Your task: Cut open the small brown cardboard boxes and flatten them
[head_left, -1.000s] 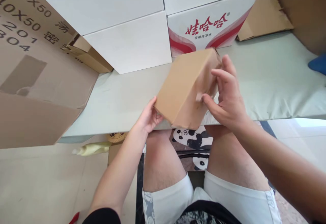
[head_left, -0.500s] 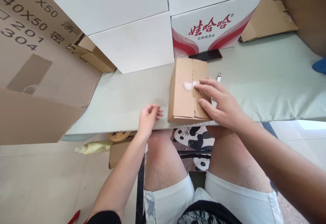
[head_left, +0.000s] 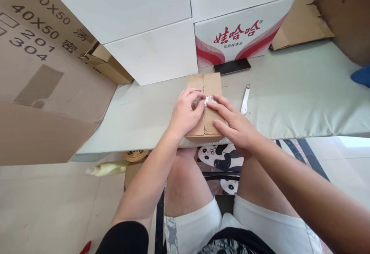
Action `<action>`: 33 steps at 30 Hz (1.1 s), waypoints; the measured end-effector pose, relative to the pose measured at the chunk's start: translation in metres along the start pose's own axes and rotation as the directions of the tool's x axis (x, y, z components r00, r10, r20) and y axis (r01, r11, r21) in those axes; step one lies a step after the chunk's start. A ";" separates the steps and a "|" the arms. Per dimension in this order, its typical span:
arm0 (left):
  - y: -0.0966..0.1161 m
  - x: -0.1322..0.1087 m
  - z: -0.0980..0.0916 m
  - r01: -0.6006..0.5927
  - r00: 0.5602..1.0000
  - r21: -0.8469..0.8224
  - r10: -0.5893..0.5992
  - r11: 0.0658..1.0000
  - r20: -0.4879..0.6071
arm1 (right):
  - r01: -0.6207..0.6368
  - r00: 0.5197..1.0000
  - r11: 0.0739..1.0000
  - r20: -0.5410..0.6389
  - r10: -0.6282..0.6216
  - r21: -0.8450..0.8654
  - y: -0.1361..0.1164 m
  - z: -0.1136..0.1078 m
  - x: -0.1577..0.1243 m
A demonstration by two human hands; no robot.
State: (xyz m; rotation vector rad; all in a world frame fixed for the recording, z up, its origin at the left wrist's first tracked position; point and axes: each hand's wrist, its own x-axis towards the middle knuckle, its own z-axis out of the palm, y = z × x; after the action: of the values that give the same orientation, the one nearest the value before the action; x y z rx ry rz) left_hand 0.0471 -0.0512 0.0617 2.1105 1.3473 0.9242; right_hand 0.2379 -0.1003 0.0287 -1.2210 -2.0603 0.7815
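A small brown cardboard box point(head_left: 199, 130) stands near the front edge of the covered table, its lid seam running front to back. Crumpled clear tape point(head_left: 209, 100) crosses that seam. From the left, my left hand point(head_left: 187, 109) reaches onto the lid, thumb and fingers pinched together at the tape's left end. My right hand point(head_left: 234, 121) lies over the lid's right side with fingers apart, its fingertips touching the tape's right end. A white utility knife point(head_left: 245, 100) rests on the cloth to the right of the box.
Behind are stacked white cartons point(head_left: 153, 57) and a red-and-white water carton point(head_left: 243, 40), with a black phone point(head_left: 232, 66) before it. A large brown carton point(head_left: 43, 92) walls the left. A torn cardboard piece point(head_left: 300, 24) lies back right on the pale green cloth point(head_left: 289, 100).
My left hand has risen from beside the box onto the lid and pinches at the tape. The box has shifted left and turned slightly, my right hand moving with it.
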 end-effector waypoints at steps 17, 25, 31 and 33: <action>-0.013 -0.002 0.005 0.052 0.997 -0.175 -0.061 0.983 -0.047 | -0.454 0.883 0.816 -0.299 0.361 -0.358 0.109 -0.014 -0.027; 0.000 -0.010 0.019 0.105 0.986 -0.201 -0.128 0.974 -0.107 | -0.569 0.822 0.736 -0.285 0.493 -0.368 0.092 -0.031 -0.043; 0.007 -0.024 0.040 0.186 0.952 -0.297 -0.247 0.936 -0.183 | -0.503 0.618 0.689 -0.341 0.709 0.521 0.059 -0.049 -0.046; 0.007 -0.025 0.044 0.185 0.948 -0.320 -0.255 0.929 -0.189 | -0.323 0.693 0.688 -0.333 0.640 0.649 0.039 -0.054 -0.045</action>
State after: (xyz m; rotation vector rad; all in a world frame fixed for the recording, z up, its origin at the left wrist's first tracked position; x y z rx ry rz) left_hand 0.0762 -0.0784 0.0299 1.6264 1.4185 1.2157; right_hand 0.3166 -0.1154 0.0252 -1.4622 -0.9186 1.0347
